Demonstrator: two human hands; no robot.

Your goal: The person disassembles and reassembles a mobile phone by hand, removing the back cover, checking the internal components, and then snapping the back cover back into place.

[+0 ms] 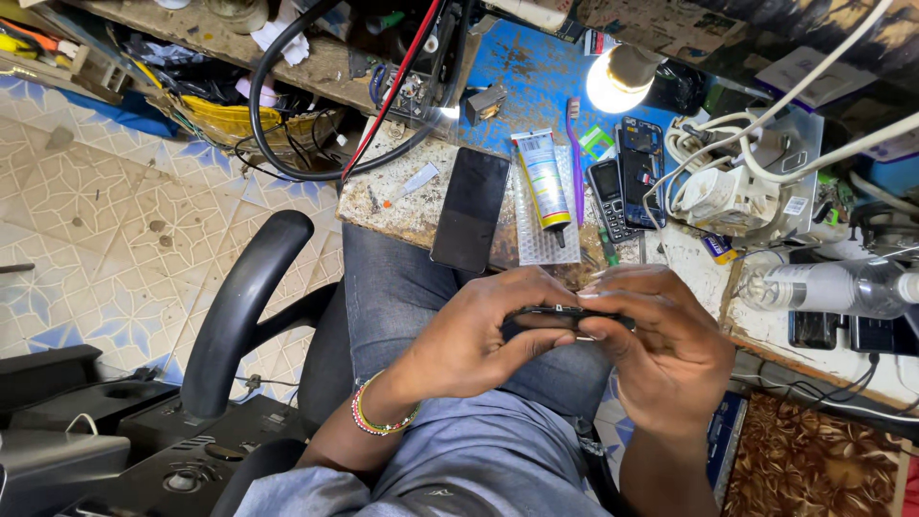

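Both hands hold a thin black phone body (563, 313) edge-on above my lap. My left hand (483, 330) grips its left end, thumb underneath; beaded bracelets circle that wrist. My right hand (661, 340) wraps the right end, fingers curled over the top edge. Just beyond them, on the worn workbench (402, 206), lies a black phone screen (470, 209) face down, a glue tube (543, 179) on a clear bubble sheet, and a purple toothbrush (575, 158).
A small keypad phone (607, 198) and an opened phone frame (639, 170) lie by a lit bulb (614, 82). White cables and adapters (732, 187) crowd the right, with a plastic bottle (828, 287). A black chair armrest (239, 306) stands left over tiled floor.
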